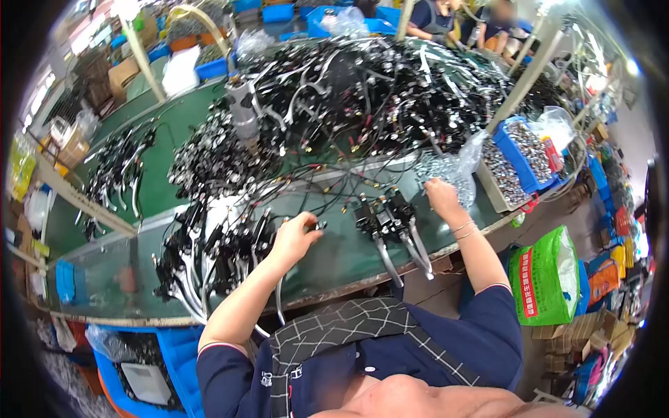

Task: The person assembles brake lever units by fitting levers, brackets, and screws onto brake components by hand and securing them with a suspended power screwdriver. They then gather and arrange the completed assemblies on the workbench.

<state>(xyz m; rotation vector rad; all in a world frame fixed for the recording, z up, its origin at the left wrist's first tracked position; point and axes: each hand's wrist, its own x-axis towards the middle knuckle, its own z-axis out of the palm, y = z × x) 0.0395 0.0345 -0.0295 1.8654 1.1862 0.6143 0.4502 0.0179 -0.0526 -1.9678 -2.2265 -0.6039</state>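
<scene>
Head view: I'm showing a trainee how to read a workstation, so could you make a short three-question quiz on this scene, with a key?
1. Multiple choice: what lies nearest the left hand?
A) Cardboard boxes
B) Black lever units
C) Orange bags

2. True or false: the right hand is nearer than the left to the blue bin of small metal parts.

3. Fill in the blank: the green bag with the red lettered panel stands on the person's ____ side.

Key:
1. B
2. True
3. right
</scene>
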